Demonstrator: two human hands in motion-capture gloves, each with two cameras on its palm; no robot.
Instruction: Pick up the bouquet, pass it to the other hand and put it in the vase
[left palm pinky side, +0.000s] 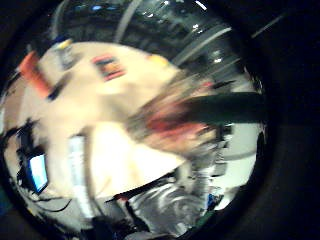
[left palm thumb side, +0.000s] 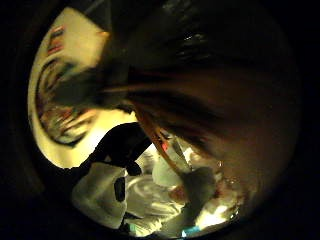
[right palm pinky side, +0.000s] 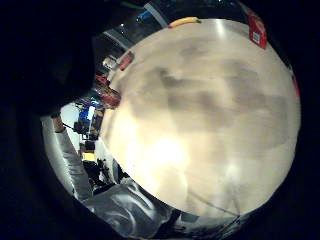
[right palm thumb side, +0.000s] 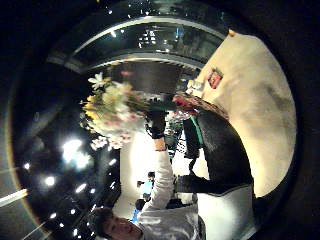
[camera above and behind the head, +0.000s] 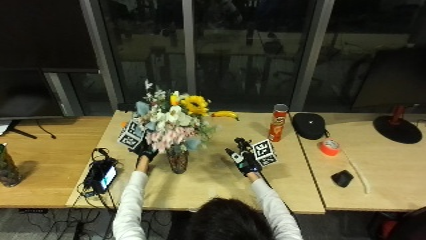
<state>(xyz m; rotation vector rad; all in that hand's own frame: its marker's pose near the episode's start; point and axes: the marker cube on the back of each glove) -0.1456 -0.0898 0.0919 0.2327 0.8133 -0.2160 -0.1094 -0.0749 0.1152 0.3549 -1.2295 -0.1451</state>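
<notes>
The bouquet (camera above and behind the head: 174, 122), with yellow, white and pink flowers, stands upright right over the dark patterned vase (camera above and behind the head: 178, 160) on the wooden table (camera above and behind the head: 219, 187). How deep its stems sit in the vase is hidden. My left hand (camera above and behind the head: 144, 148) grips the stems just below the blooms, at the vase's left. The right thumb side palm view shows that gloved hand (right palm thumb side: 156, 125) closed round the bouquet (right palm thumb side: 112, 115). My right hand (camera above and behind the head: 246, 160) hovers over bare table to the right of the vase, fingers straight, holding nothing.
Behind the bouquet lies a banana (camera above and behind the head: 225, 114). To the right are a red chip can (camera above and behind the head: 277, 123), a black cap (camera above and behind the head: 309, 125), an orange tape roll (camera above and behind the head: 329, 147) and a small black object (camera above and behind the head: 342, 178). A small screen device (camera above and behind the head: 101, 175) sits at the table's left edge.
</notes>
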